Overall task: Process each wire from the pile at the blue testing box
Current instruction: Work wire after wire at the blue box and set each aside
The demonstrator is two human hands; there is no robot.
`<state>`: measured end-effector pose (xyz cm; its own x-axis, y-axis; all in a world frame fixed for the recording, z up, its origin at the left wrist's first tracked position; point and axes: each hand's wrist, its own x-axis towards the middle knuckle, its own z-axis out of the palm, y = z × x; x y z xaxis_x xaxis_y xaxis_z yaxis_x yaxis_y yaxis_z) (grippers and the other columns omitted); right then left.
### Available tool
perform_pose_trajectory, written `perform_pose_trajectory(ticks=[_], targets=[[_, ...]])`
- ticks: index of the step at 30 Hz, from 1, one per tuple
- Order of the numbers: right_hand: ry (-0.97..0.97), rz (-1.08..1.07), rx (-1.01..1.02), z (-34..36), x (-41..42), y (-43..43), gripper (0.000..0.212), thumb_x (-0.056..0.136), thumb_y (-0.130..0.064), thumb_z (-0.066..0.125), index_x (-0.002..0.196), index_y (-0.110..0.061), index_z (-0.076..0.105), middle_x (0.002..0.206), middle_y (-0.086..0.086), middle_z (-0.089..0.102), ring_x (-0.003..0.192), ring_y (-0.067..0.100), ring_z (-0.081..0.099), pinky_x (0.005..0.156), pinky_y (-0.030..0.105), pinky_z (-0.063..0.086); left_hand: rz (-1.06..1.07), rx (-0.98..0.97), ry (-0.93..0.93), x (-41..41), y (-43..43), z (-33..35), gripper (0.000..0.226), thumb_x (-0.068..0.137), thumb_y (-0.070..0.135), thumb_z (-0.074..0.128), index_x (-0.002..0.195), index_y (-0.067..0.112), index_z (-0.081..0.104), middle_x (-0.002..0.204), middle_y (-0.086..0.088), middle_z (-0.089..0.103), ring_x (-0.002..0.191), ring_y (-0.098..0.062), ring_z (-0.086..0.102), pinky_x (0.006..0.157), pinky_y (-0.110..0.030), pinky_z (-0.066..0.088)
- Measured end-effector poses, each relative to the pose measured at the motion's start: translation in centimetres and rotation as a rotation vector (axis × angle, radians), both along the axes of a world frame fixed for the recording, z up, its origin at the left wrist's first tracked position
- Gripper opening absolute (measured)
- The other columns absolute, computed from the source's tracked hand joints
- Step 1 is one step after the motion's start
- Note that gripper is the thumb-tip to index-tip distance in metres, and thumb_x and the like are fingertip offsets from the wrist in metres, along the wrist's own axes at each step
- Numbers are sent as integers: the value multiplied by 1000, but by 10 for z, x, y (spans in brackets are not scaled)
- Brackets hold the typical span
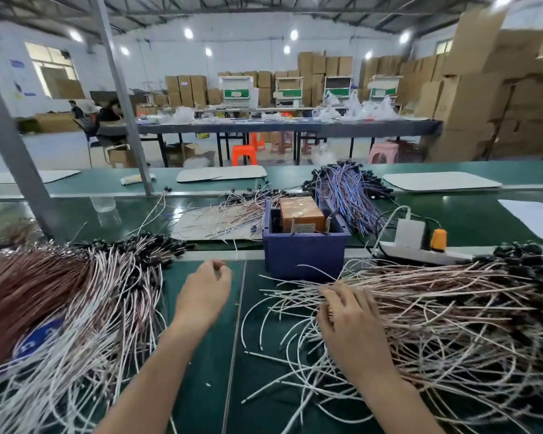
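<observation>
Left hand hangs over the green worktop, fingers curled toward the thumb; too blurred to tell if it's pinching anything. Right hand lies with fingers spread on the right pile of thin white and brown wires. The dark blue plastic testing box sits just beyond, between the hands.

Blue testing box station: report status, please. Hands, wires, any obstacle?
Left hand curled, blurred, grip unclear. Right hand flat on right wire pile. Loose wire ends before blue testing box.
</observation>
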<state>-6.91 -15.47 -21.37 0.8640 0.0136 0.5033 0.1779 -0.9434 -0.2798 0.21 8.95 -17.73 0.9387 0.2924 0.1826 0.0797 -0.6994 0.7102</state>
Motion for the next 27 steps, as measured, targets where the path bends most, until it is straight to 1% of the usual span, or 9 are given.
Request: perform_pose_trajectory(ticks=[3,7,10,12,14,18,21,24,27], targets=[[50,16,-12,-11,3,1,35,102,-32,48,133,-27,62,136,-6,59,133,14,49,124,35,10,128,521,175,7,45,2,35,101,37,42,121,13,58,122,-14,62,113,-32,57,92,-41,45],[16,9,8,-13,5,0,26,98,-27,54,120,-25,68,124,-6,65,122,14,56,121,34,17,247,652,321,10,77,-6,38,105,28,43,134,5,48,136,-17,51,124,-32,52,96,-43,46],[-13,1,27,-16,6,-1,22,96,-24,59,115,-24,70,120,-6,67,118,15,58,119,38,27,277,602,286,13,82,-11,28,101,7,39,125,1,53,128,-18,58,115,-34,59,89,-44,49],[-24,2,34,-17,6,-1,21,95,-23,60,114,-24,70,118,-6,67,117,15,58,118,38,28,281,507,288,15,86,-9,22,100,6,41,112,3,58,119,-18,64,101,-35,62,79,-42,47],[-29,5,42,-18,6,-1,21,96,-23,60,115,-25,69,118,-6,67,116,14,58,118,38,30,293,307,241,17,92,-5,19,100,10,43,105,2,59,109,-19,66,92,-35,61,77,-41,48],[-42,14,45,-19,7,-1,26,96,-22,58,121,-25,66,120,-6,67,117,14,58,119,37,30,291,-39,-49,11,88,15,21,103,15,43,116,6,58,96,-13,65,78,-28,62,65,-36,48],[-43,23,75,-17,5,0,38,97,-22,56,135,-20,59,130,1,63,127,18,54,120,39,33,199,-175,-247,3,69,42,24,107,15,41,122,3,54,102,-13,63,76,-21,60,59,-32,48],[-171,64,110,-8,-1,3,52,96,-18,57,146,-13,46,139,8,56,134,23,48,120,43,33,-4,-224,-417,-9,40,76,14,107,18,41,116,15,52,104,-9,62,78,-16,66,55,-23,49],[-379,55,109,18,-6,17,60,99,-20,51,153,-8,30,152,20,40,144,30,37,122,48,25,-285,-73,-492,-28,2,98,13,106,22,46,114,21,56,104,-3,60,82,-10,61,67,-21,49]])
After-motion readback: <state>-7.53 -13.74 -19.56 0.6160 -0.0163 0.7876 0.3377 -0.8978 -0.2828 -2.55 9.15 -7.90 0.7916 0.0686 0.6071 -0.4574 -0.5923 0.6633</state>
